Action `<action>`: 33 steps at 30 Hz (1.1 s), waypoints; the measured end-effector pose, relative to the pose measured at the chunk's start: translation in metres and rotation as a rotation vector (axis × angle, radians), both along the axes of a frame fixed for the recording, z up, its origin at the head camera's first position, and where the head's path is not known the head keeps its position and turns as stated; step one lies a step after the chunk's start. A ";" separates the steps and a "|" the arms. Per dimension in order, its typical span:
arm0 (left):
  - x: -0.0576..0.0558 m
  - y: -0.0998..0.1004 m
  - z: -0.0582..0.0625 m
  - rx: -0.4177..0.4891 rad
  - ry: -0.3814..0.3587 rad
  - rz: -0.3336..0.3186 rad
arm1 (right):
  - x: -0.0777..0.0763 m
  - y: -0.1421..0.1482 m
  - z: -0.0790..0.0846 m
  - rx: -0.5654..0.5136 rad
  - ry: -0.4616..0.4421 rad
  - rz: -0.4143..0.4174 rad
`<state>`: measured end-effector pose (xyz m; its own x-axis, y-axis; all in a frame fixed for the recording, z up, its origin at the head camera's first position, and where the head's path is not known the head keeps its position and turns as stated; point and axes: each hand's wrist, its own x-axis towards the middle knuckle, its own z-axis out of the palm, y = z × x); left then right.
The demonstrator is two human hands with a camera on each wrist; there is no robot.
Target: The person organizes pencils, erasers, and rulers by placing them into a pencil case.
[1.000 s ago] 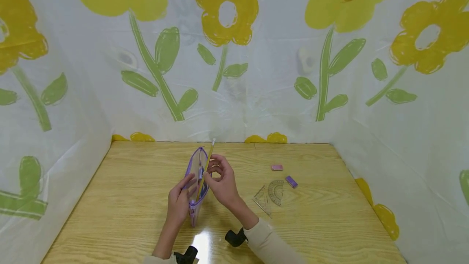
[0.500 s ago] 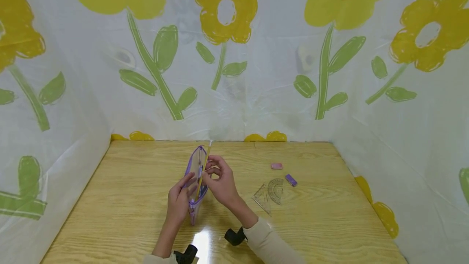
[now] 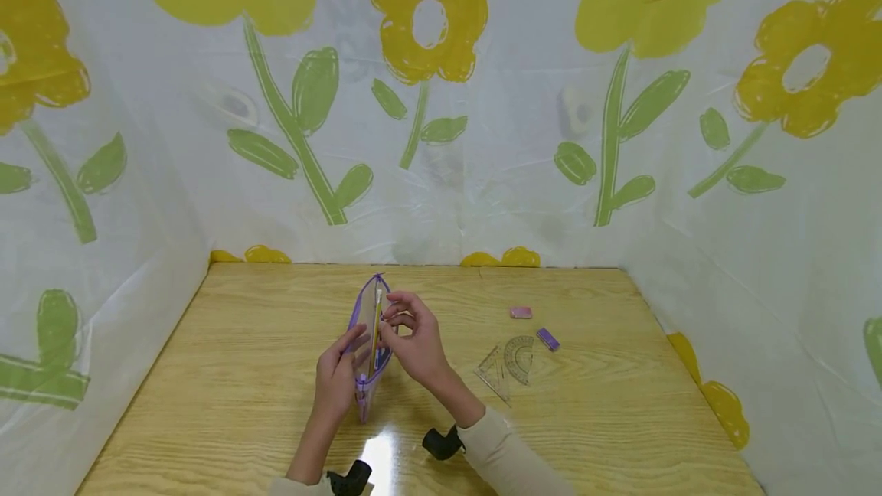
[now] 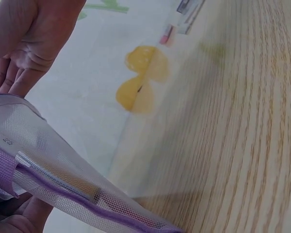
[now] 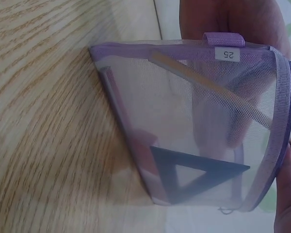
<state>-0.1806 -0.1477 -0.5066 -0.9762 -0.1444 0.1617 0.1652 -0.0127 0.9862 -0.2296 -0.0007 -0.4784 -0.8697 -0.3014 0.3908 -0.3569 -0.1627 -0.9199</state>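
A purple-edged mesh pencil case (image 3: pixel 365 396) stands on the table with its zipped mouth spread. My left hand (image 3: pixel 335 381) grips its left side, and shows behind the mesh in the right wrist view. A yellow pencil (image 3: pixel 375 339) slants inside the mouth, its end near the rim. Over the right rim lies my right hand (image 3: pixel 419 339), thumb and fingers bent close to the pencil; whether they still pinch it I cannot tell. Through the mesh, the right wrist view shows a dark set square (image 5: pixel 194 172) and a light wooden-looking stick (image 5: pixel 213 90).
To the right on the wooden table (image 3: pixel 227 373) lie a pink eraser (image 3: pixel 521 313), a purple eraser (image 3: pixel 547 339), a clear protractor (image 3: pixel 519 359) and a clear set square (image 3: pixel 493 372). Flowered white sheets (image 3: pixel 503 159) enclose the table at the back and sides.
The pencil has slid down into the pencil case and tilted left; its top end stood well above the rim before. Both hands have stayed almost in place.
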 end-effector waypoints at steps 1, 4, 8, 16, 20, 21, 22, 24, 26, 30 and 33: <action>0.000 0.000 0.000 -0.001 -0.001 0.003 | 0.000 0.000 0.000 0.004 0.002 0.004; 0.002 0.000 0.001 -0.003 -0.004 0.010 | 0.000 0.000 0.000 0.027 -0.001 0.014; 0.003 -0.001 0.002 -0.003 -0.004 0.017 | 0.001 0.000 0.005 0.084 -0.031 0.015; 0.003 -0.002 0.002 0.012 -0.008 0.041 | 0.000 0.000 0.014 0.247 -0.037 -0.006; 0.003 -0.003 0.002 0.012 -0.014 0.034 | 0.000 0.002 0.017 0.371 -0.019 0.006; 0.004 -0.004 0.002 0.012 -0.010 0.032 | 0.000 0.003 0.018 0.398 -0.021 0.015; 0.004 -0.004 0.001 0.010 -0.009 0.032 | 0.000 0.004 0.019 0.419 -0.022 0.027; 0.004 -0.004 0.001 0.005 -0.004 0.034 | -0.001 0.007 0.021 0.448 -0.021 0.053; 0.004 -0.005 0.000 0.007 -0.003 0.037 | -0.001 0.010 0.023 0.458 -0.026 0.079; 0.004 -0.006 -0.001 0.009 -0.013 0.043 | -0.001 0.015 0.027 0.453 -0.021 0.114; 0.005 -0.006 0.000 0.011 -0.016 0.042 | 0.002 0.020 0.029 0.443 -0.019 0.122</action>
